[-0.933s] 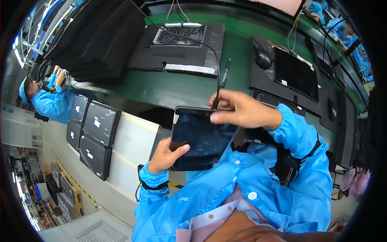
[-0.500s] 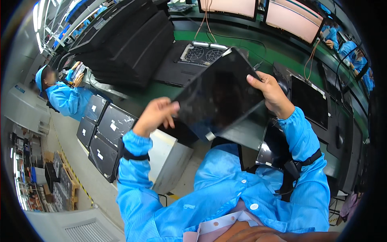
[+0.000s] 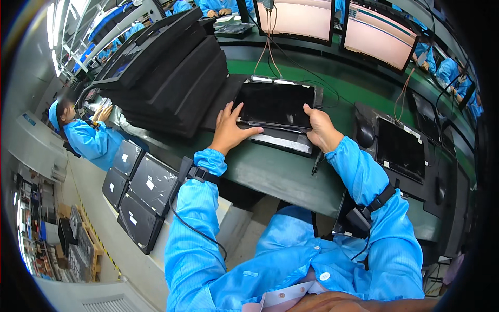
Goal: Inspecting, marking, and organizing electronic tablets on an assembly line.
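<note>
A dark, glossy display panel [image 3: 275, 106] lies on the black fixture board [image 3: 215, 114], over the place where two printed circles showed before. At its near left corner rests my left hand [image 3: 228, 129], open, fingers spread along the edge and thumb stretched across the near side. My right hand [image 3: 323, 130] grips the panel's right edge, thumb on top; its other fingers are mostly hidden. Just below the panel sits a pale strip [image 3: 281, 142] on the fixture. Beside my right wrist lies a thin cable with a dark plug [image 3: 315, 165].
Black foam trays [image 3: 161, 78] are piled high at the left. Two lit monitors [image 3: 296, 21] stand behind the green bench mat. To the right are a computer mouse [image 3: 365, 132] and another panel [image 3: 399, 148]. Wrapped dark panels [image 3: 148, 182] lie lower left, near a seated co-worker [image 3: 86, 130].
The panel has gone from tilted in the air in my right hand to lying on the fixture. My left hand, earlier apart from it, now touches its near left corner.
</note>
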Motion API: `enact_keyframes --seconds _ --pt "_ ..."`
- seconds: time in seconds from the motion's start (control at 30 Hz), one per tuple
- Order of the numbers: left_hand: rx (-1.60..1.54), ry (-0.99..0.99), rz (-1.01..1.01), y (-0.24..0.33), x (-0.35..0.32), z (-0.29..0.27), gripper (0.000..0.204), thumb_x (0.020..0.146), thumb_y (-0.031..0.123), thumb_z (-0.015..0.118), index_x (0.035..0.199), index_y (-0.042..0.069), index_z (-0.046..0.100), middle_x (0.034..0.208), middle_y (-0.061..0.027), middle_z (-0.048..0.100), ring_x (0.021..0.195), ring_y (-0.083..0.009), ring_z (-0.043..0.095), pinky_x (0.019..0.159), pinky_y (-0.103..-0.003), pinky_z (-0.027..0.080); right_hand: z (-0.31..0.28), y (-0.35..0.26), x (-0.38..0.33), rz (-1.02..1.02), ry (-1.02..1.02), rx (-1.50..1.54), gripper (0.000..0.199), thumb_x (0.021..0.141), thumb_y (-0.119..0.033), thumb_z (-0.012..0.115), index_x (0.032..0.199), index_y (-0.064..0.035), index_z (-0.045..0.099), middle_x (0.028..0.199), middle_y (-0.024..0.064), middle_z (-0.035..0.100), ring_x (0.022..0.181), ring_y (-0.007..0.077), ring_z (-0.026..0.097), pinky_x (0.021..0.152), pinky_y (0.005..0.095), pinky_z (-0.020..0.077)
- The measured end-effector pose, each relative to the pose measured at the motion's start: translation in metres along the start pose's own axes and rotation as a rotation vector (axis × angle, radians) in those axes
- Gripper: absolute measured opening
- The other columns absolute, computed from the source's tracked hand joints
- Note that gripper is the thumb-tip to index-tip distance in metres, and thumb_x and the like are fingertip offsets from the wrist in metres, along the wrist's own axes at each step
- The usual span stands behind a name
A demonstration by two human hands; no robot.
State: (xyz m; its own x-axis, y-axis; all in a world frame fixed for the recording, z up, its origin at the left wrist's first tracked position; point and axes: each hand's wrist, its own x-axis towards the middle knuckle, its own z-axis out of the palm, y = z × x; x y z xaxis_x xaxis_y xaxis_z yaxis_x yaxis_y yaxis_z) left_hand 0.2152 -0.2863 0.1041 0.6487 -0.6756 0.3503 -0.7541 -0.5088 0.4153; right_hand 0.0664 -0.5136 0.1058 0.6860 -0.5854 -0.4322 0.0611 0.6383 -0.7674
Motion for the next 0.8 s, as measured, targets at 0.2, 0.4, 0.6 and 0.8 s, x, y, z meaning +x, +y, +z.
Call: enact_keyframes --seconds 0.2,0.4,0.6,0.8 --pt "-0.062 0.066 -0.048 -0.007 0.009 0.003 0.084 0.066 0.056 0.085 0.131 0.006 0.064 0.152 -0.0244 0.039 0.138 -0.0416 0.038 0.114 -0.047 0.034 -0.022 -0.039 -0.034 -0.115 -0.159 -1.063 0.077 0.083 -0.044 0.077 0.129 0.0120 0.050 0.094 0.0211 0.065 0.066 0.0211 0.068 0.054 0.0302 0.0552" --pt "0.003 0.201 0.112 -0.014 0.013 0.006 0.070 0.070 0.049 0.086 0.122 0.007 0.068 0.137 -0.0218 0.057 0.123 -0.0392 0.056 0.105 -0.045 0.043 -0.042 -0.021 -0.037 -0.724 -0.226 -1.537 0.080 0.077 -0.037 0.082 0.133 0.0101 0.050 0.096 0.0260 0.068 0.093 0.0406 0.068 0.083 0.0462 0.0530" --pt "0.163 -0.045 0.034 -0.017 0.028 0.008 0.075 0.081 0.042 0.081 0.143 0.011 0.053 0.149 -0.0205 0.045 0.138 -0.0377 0.041 0.114 -0.045 0.033 -0.072 -0.042 -0.103 -1.011 -0.272 -1.552 0.037 0.090 -0.037 0.066 0.108 -0.0053 0.060 0.090 0.0184 0.069 0.086 0.0396 0.068 0.075 0.0510 0.0533" --pt "0.005 0.068 -0.004 -0.005 0.008 0.015 0.073 0.084 0.039 0.078 0.144 0.006 0.050 0.151 -0.0184 0.041 0.139 -0.0367 0.038 0.115 -0.046 0.030 -0.269 -0.149 -0.238 -1.266 0.636 -1.725 0.031 0.084 -0.032 0.071 0.105 -0.0093 0.073 0.097 0.0132 0.071 0.093 0.0338 0.067 0.080 0.0475 0.0536"
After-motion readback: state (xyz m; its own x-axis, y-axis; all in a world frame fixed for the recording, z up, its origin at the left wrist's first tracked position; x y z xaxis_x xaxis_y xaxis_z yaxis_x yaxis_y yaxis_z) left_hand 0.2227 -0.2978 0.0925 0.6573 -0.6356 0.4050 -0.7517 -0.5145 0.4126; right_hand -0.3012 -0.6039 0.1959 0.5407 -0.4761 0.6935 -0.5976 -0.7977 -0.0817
